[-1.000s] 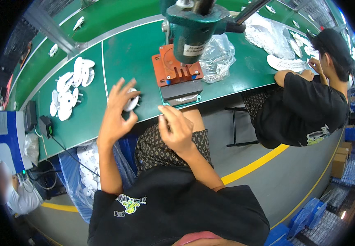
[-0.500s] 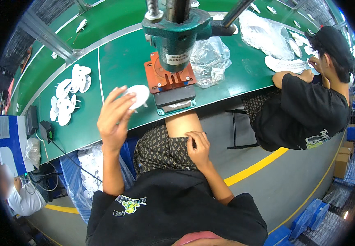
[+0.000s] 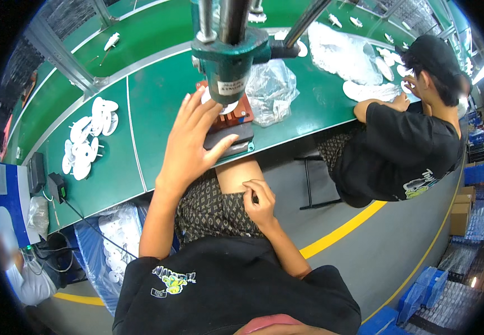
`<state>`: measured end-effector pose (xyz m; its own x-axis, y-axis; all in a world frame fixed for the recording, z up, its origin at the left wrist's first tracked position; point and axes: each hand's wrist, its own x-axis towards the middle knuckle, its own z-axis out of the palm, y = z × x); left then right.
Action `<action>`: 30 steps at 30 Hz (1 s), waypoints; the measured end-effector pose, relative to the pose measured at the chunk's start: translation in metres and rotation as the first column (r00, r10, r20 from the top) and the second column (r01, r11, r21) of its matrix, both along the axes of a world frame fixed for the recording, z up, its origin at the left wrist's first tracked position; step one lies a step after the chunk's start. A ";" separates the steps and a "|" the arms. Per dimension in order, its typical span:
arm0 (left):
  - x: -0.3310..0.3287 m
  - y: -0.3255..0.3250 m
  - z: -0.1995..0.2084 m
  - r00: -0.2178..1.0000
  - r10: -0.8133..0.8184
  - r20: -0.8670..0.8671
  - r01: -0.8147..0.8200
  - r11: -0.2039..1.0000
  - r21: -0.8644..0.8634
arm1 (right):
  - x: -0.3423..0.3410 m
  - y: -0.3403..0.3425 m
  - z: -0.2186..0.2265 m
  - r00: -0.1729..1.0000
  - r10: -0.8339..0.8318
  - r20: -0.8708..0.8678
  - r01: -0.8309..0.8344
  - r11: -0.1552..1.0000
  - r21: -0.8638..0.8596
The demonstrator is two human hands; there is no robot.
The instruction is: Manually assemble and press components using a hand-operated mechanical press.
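Observation:
My left hand (image 3: 189, 137) reaches to the press with fingers stretched and thumb spread. Its fingertips touch a white round plastic disc (image 3: 229, 108) lying on the orange fixture (image 3: 243, 113), partly hidden by the hand and press. The green press head (image 3: 228, 61) stands right above the disc. Under the fixture is a dark block (image 3: 236, 134). My right hand (image 3: 260, 205) rests on my thigh by the hem of the patterned shorts, its fingers loosely curled, with nothing visible in them.
White discs with pegs (image 3: 82, 153) lie piled on the green table's left. Behind the press is a clear bag of white parts (image 3: 270, 92). A co-worker (image 3: 404, 128) handles white parts at the right. A blue-lined bin (image 3: 94, 245) of white parts stands below the table edge.
My left hand has carried the white disc rightward and forward onto the orange fixture, and its fingers have spread. My right hand stays on my thigh. The view has shifted slightly.

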<state>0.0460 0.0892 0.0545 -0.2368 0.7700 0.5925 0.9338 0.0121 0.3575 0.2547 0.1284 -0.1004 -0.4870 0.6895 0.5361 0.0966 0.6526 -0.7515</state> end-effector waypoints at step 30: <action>-0.017 0.018 -0.030 0.990 -0.026 0.138 -0.019 0.948 0.317 | -0.037 0.069 0.296 0.380 0.302 -0.874 -0.295 0.935 0.195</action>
<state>0.0293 0.1074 0.0248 -0.3320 0.5484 0.7675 0.8745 -0.1261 0.4684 0.2181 0.1975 0.1961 0.0817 0.5961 0.7988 -0.8147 0.5016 -0.2911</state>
